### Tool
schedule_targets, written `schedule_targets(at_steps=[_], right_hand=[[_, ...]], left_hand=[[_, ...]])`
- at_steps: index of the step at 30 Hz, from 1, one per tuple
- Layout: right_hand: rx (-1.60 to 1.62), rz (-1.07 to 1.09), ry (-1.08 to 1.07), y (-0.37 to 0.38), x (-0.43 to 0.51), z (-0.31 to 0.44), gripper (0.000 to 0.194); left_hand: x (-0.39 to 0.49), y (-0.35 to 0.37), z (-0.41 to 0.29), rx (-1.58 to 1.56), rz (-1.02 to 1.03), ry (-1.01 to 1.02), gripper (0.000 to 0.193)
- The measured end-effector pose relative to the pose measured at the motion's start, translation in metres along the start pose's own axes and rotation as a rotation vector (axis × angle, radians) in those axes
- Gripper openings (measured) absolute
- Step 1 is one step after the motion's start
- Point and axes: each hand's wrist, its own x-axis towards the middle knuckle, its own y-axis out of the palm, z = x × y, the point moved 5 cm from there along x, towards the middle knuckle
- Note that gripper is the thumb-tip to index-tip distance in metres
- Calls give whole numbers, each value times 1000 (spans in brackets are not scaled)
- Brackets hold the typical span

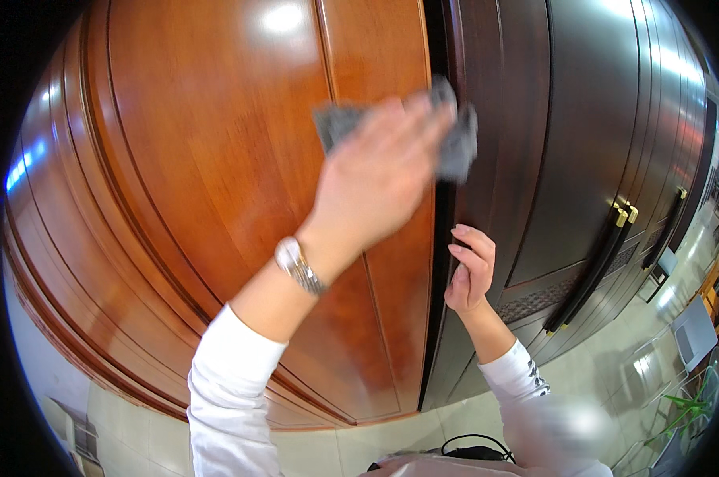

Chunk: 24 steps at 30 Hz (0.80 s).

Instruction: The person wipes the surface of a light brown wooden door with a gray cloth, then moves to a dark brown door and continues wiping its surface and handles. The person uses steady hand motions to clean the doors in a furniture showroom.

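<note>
My left hand (380, 173), blurred by motion and with a watch (296, 265) on its wrist, presses a grey cloth (338, 125) against the glossy orange-brown wooden panel (216, 149). Part of the cloth shows past my fingers, over the dark gap at the panel's right edge. Lower down, my right hand (474, 268) rests with bent fingers at the edge of a dark brown wooden door (508, 149), beside that same gap. I see nothing held in it.
Long black handles with gold ends (592, 268) stand out from the dark doors at right. Below lies a pale tiled floor (389, 444). At the far right are a grey chair (695, 334) and a green plant (690, 405).
</note>
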Motion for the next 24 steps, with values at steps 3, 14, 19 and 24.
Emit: schedule_targets(at_steps=[3,14,19,24], right_hand=[[-30,-9,15,-5,-3,-3,23],[32,-122,77,-6,-16,-10,22],[35,-103,39,-6,-12,-11,24],[99,-47,31,2,-10,-4,22]], left_hand=[[-82,11,-56,-190,288,28,43],[-23,-55,51,327,-37,-194,33],[-98,5,-54,138,351,-271,50],[-243,8,-133,-97,570,286,55]])
